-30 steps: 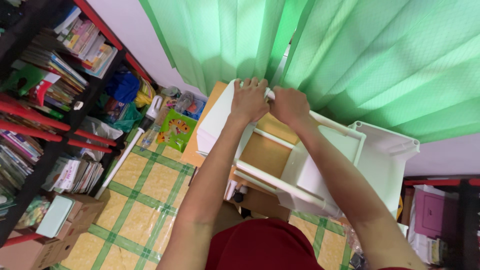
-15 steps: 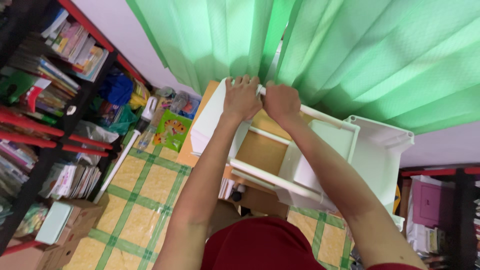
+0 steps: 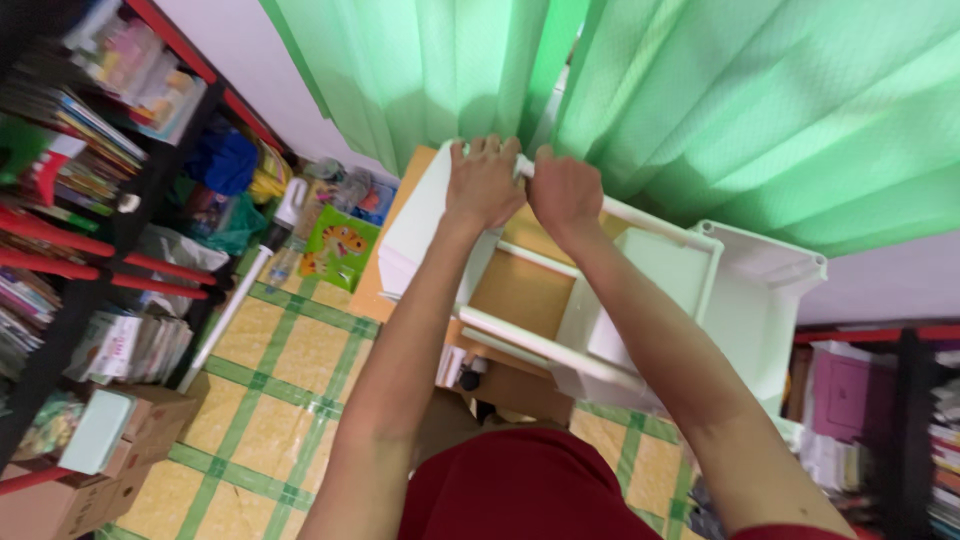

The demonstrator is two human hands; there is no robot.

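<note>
While both hands, left hand (image 3: 484,183) and right hand (image 3: 563,193), grip its top rail, the white plastic rack (image 3: 640,300) stands tilted.

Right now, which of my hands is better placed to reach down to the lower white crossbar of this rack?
Probably the left hand: it grips the top rail at the corner directly above the lower crossbar's near end. The right hand sits beside it, slightly farther along.

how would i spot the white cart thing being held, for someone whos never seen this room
Look below the green curtain, over the yellow and green checked floor. The white plastic cart stands there, the left hand and right hand gripping its top rod. It is the only all-white shelved frame among colourful clutter.
</note>
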